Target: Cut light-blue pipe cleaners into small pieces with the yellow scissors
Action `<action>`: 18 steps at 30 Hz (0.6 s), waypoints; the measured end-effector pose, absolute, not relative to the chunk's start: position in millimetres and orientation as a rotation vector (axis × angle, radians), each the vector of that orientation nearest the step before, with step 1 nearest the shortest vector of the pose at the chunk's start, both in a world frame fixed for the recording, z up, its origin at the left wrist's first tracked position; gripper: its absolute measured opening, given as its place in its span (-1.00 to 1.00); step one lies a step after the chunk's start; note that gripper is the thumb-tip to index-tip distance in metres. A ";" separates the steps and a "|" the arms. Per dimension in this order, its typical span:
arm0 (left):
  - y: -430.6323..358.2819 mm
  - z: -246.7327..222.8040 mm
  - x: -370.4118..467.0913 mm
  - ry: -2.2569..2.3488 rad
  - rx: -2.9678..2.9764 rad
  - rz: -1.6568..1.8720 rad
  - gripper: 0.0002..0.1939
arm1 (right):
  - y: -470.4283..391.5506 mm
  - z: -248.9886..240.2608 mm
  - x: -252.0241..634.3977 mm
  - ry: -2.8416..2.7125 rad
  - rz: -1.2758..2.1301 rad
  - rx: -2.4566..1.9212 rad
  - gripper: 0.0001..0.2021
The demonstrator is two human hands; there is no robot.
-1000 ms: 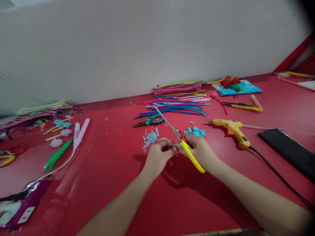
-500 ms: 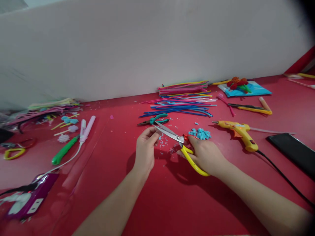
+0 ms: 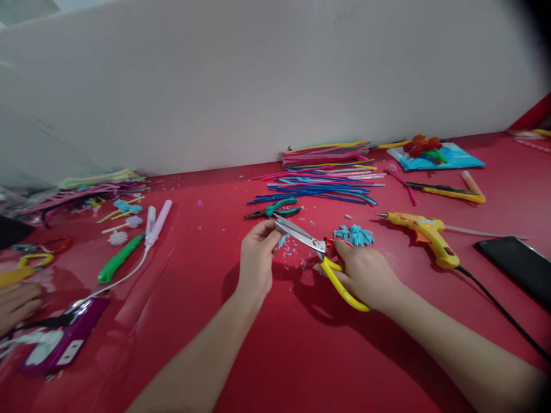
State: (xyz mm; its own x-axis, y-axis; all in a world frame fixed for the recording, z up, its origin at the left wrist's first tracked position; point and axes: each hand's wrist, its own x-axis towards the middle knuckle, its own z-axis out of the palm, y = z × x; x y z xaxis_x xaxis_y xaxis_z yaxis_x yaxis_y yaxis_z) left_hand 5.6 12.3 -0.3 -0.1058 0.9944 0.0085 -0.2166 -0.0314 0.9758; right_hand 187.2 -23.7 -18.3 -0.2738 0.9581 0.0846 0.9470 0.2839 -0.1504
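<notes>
My right hand (image 3: 368, 272) grips scissors (image 3: 301, 235) with yellow handles, its fingers around and through the loops. The scissor blades slant up and left, with the tips by my left hand's fingertips. My left hand (image 3: 257, 252) is closed in a pinch; a short light-blue fuzzy piece (image 3: 283, 241), apparently pipe cleaner, shows just under its fingers, which largely cover it. Light-blue clippings (image 3: 289, 252) lie scattered below the blades. Beyond my right hand sits a pile of short light-blue pieces (image 3: 355, 235). Green-handled pliers (image 3: 273, 210) lie just behind the blades.
Pipe cleaners (image 3: 322, 183) lie along the wall. To the right are a yellow glue gun (image 3: 426, 229) with its cord and a black phone (image 3: 516, 269). At left are a pink straightener (image 3: 157, 223), a green-handled tool (image 3: 120, 258), a purple power strip (image 3: 73, 338) and another person's hand (image 3: 19, 304).
Another person's hand, beside something yellow, has come in at the left edge. The view has shifted slightly left. My hands and the scissors keep nearly the same pose.
</notes>
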 end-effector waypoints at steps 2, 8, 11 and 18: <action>12.4 -0.9 5.2 1.098 1.010 1.403 -0.93 | -23.5 -18.8 187.6 -2.387 0.098 -1.788 -0.66; 13.0 -2.5 4.4 1.088 1.018 1.411 -0.92 | -23.5 -17.2 187.3 -2.383 0.104 -1.781 -0.65; 13.1 -2.0 4.7 1.085 1.016 1.406 -0.93 | -23.4 -16.8 186.7 -2.376 0.114 -1.783 -0.64; 12.8 0.2 5.0 1.089 1.005 1.389 -0.94 | -22.9 -18.2 187.4 -2.382 0.130 -1.780 -0.62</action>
